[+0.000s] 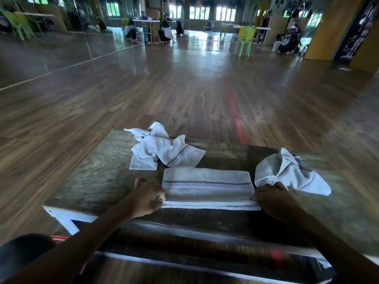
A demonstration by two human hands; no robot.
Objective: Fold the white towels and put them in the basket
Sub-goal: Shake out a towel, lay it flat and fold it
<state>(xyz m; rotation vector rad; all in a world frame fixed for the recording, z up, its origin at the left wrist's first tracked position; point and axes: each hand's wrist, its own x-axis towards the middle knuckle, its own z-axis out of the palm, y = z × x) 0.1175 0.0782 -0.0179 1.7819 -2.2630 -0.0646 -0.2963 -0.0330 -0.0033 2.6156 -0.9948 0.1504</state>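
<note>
Pinching: your left hand (148, 198) and right hand (272, 198) each nip an end of the folded towel (208, 188), near edge.
Folded towel: flat on the wooden table (98, 173), dead centre.
Crumpled towel (162, 150): 11 o'clock of it.
Second crumpled towel (291, 173): 2 o'clock, touching your right hand.

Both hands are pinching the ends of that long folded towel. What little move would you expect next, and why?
Probably bringing the left hand across toward the right hand, folding the folded towel in half. It lies as a long flat strip, each hand gripping one near corner, too long to be finished. Two crumpled towels wait behind; no basket is visible.
</note>
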